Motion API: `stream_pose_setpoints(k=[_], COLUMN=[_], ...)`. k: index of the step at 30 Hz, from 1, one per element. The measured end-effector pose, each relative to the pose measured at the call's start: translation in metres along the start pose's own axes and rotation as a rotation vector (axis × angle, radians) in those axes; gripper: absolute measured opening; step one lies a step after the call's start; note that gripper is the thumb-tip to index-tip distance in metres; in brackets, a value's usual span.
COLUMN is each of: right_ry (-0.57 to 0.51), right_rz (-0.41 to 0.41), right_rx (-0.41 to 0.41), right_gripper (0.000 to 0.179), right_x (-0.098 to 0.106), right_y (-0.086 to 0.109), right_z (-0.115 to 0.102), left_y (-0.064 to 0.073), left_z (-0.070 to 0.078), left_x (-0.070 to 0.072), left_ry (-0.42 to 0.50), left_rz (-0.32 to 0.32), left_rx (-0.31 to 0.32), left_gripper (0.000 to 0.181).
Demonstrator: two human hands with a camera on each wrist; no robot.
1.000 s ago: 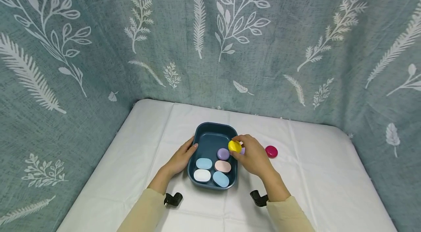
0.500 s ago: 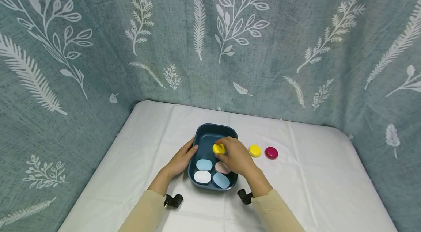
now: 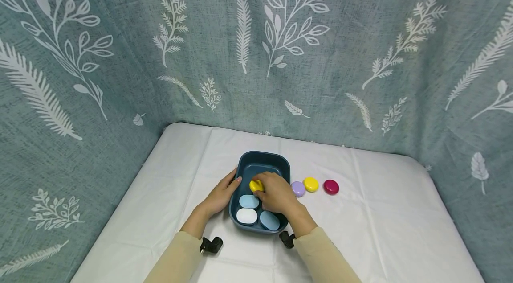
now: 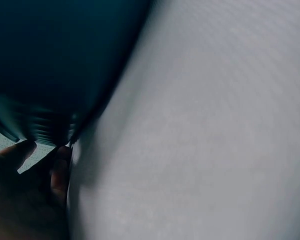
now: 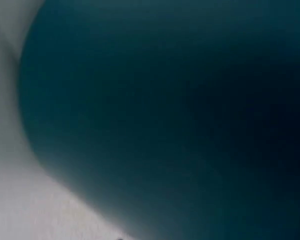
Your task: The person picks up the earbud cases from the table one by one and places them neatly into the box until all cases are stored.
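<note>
A dark blue rectangular tray [image 3: 266,154] with raised walls lies on the white cloth in the head view. My left hand [image 3: 217,194] holds its left wall, thumb at the rim; the left wrist view shows fingers [image 4: 60,175] against the tray's outside. Inside the tray, my right hand [image 3: 276,194] pinches a glossy yellow round disc [image 3: 256,186] between thumb and fingers. Below that disc lie a light blue oval piece [image 3: 249,201], a white oval piece [image 3: 246,216] and a second light blue oval [image 3: 269,220]. The right hand hides part of the tray.
Right of the tray, a lilac disc [image 3: 298,189], another yellow disc [image 3: 311,184] and a crimson disc [image 3: 331,186] lie on the white cloth [image 3: 380,211]. A patterned green curtain [image 3: 256,96] surrounds the table. The right wrist view is mostly the blurred tray wall [image 5: 115,125].
My right hand has carried the yellow disc leftward from the tray's right rim to its middle, uncovering the lilac and second yellow discs outside. My left hand has stayed on the tray.
</note>
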State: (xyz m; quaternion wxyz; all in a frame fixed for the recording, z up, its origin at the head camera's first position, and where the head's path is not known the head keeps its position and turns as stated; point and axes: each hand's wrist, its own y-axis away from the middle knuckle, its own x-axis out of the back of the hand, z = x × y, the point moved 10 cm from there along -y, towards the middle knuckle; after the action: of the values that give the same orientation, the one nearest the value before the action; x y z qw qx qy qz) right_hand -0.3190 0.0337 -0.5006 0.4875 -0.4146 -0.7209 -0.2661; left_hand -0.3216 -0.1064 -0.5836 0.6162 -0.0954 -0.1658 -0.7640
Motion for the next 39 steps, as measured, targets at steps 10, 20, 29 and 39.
stream_pose_setpoints(k=[10,20,29,39], right_ry=[0.046,0.073,0.082,0.053], right_rz=[-0.030,-0.067,-0.114,-0.121], right_rx=[0.011,0.039,0.071,0.066], right_gripper=[0.040,0.039,0.038,0.041], right_x=[-0.019,-0.024,-0.027,-0.024], right_y=[-0.004,-0.004,-0.004,-0.002], right_z=[-0.004,-0.008,-0.011,-0.011], left_y=[0.001,0.000,0.000,0.000], left_z=[0.000,0.000,0.002,0.001], left_x=[-0.003,-0.003,-0.001,0.001], left_ry=[0.016,0.021,0.006,-0.012], left_rz=[-0.010,-0.002,0.004,0.008], left_rx=[-0.012,-0.017,-0.002,0.000], left_gripper=[0.065,0.059,0.061,0.058])
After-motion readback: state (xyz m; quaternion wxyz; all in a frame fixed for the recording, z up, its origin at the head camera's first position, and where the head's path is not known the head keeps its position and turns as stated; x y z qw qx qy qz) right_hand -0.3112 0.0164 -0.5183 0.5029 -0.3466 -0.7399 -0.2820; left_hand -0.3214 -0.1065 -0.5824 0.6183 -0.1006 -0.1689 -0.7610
